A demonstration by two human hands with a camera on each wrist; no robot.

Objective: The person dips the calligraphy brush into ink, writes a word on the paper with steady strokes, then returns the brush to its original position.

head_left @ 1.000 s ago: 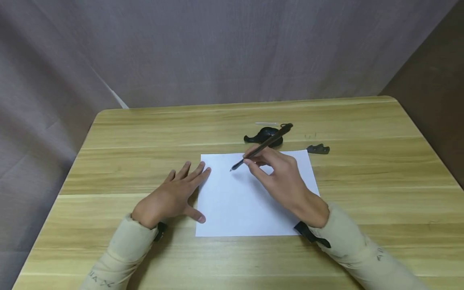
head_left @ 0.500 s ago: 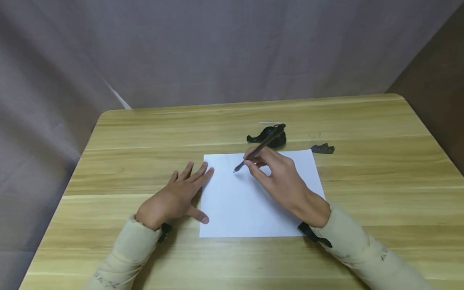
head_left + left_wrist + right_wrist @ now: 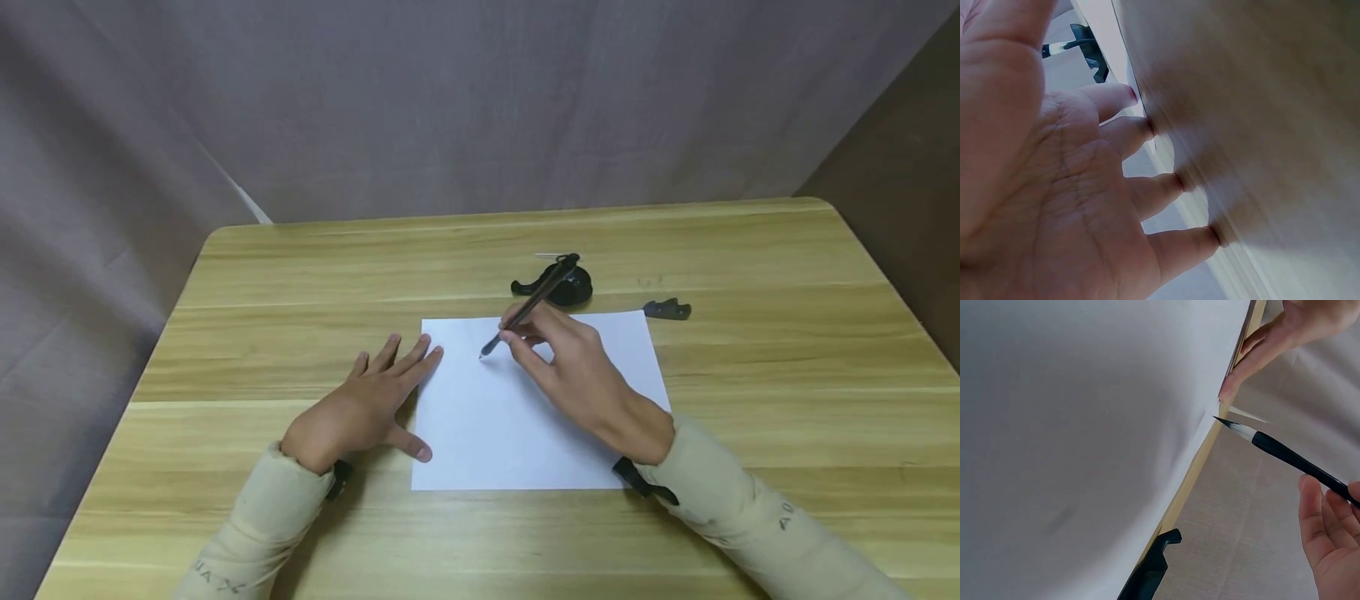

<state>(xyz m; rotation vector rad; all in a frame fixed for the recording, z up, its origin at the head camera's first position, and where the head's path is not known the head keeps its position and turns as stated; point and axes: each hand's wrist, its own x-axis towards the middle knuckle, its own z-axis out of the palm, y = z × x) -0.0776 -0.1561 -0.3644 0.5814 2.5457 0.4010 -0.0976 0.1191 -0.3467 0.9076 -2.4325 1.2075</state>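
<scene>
over there the right hand [image 3: 579, 379] pinches the calligraphy brush [image 3: 532, 303], its tip over the white paper [image 3: 472, 429]; i'd want that grip light and steady. the left hand [image 3: 356, 417], fingers spread at the paper's left edge, should press just enough to stop sliding.

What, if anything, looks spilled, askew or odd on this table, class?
Only small, faint marks on the table look odd, near the dark brush rest; too blurred to identify. No spill shows, and the paper below the brush looks flat.
</scene>
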